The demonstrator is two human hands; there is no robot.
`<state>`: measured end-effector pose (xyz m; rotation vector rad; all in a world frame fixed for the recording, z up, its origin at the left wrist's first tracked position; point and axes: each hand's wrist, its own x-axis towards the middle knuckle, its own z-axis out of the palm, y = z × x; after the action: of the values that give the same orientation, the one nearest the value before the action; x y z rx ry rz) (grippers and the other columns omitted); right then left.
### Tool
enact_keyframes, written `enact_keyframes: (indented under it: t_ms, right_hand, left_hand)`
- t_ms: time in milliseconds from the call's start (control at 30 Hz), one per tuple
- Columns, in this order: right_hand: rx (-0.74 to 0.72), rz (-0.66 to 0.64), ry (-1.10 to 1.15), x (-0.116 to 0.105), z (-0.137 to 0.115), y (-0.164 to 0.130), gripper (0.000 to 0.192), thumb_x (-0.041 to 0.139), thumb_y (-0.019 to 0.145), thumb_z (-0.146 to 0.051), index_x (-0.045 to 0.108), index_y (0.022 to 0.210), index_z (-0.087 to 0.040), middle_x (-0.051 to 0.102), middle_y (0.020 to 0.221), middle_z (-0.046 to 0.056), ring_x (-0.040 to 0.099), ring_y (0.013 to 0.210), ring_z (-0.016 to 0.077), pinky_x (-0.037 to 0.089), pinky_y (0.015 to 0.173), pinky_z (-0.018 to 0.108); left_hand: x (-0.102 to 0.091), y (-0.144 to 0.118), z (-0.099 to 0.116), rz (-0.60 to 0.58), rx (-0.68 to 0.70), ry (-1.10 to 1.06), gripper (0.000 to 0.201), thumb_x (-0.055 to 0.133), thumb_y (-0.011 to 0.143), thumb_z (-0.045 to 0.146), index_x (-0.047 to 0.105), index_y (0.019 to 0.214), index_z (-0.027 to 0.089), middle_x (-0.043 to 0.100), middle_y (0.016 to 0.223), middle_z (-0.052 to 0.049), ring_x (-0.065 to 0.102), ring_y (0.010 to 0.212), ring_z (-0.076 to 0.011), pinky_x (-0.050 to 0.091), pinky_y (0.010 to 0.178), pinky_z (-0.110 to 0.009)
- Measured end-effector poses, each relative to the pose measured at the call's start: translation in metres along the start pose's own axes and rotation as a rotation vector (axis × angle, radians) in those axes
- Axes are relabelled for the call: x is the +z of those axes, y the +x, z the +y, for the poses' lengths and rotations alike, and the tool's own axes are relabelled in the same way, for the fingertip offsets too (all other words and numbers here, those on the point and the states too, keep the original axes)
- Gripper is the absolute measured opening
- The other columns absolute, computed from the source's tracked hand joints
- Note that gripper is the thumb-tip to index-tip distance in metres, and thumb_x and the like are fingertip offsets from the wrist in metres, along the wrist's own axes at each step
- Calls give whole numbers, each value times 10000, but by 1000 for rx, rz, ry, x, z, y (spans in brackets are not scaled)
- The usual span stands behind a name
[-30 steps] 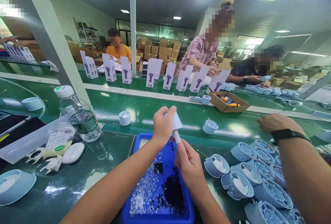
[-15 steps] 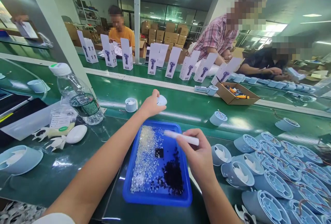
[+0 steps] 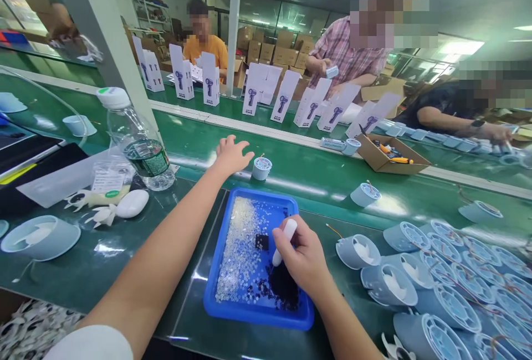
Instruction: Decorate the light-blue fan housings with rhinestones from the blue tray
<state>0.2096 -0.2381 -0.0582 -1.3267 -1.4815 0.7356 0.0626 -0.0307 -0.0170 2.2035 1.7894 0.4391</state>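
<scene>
My left hand point(image 3: 234, 155) is open above the green conveyor belt, fingers spread, with nothing visibly in it. Just to its right stands a small light-blue round fan housing point(image 3: 261, 169). A white pen-like stick point(image 3: 285, 242) is gripped in my right hand point(image 3: 305, 257), its tip pointing down at a heap of tiny black pieces point(image 3: 283, 288). These lie in a blue tray point(image 3: 210, 299), which also holds many tiny clear ring-like pieces point(image 3: 236, 255) on the left and a small black square point(image 3: 261, 242).
Many light-blue housings point(image 3: 446, 304) crowd the right side. A water bottle point(image 3: 143, 149) and a white oval object point(image 3: 133, 203) stand left. White printed boxes point(image 3: 251, 94) line the far belt edge, near a cardboard box point(image 3: 390, 155). Co-workers sit or stand beyond.
My left hand has come off the housing on the belt, moved left and spread its fingers. My right hand has tilted the white stick from nearly level to steep, lowering its tip toward the black pieces.
</scene>
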Motion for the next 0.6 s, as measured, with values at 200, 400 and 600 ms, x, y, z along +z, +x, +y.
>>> enact_keyframes:
  t_ms: [200,400,600]
  right_hand:
    - [-12,-25,-42,0,3,-1,266,528,865,-330,420,651,-215,435,564,-62,395,505,92,348,492,215]
    - [-5,-29,-27,0,3,0,269,535,862,-333,419,649,-217,430,550,-66,398,491,92,342,480,212]
    - [12,-20,6,0,3,-1,257,535,872,-341,436,670,-216,427,531,-72,401,476,90,341,472,207]
  left_hand:
    - [-6,7,-24,-174,-210,74,651,588,720,552,536,1286,235,337,1421,-196,279,1324,-443,359,987,-535]
    - [-5,3,-20,-249,-164,81,747,751,599,382,496,1290,258,374,1397,-179,340,1293,-399,455,881,-408]
    - [-7,5,-21,-235,-109,27,635,710,652,379,524,1242,233,503,1329,-161,515,1174,-334,479,828,-338]
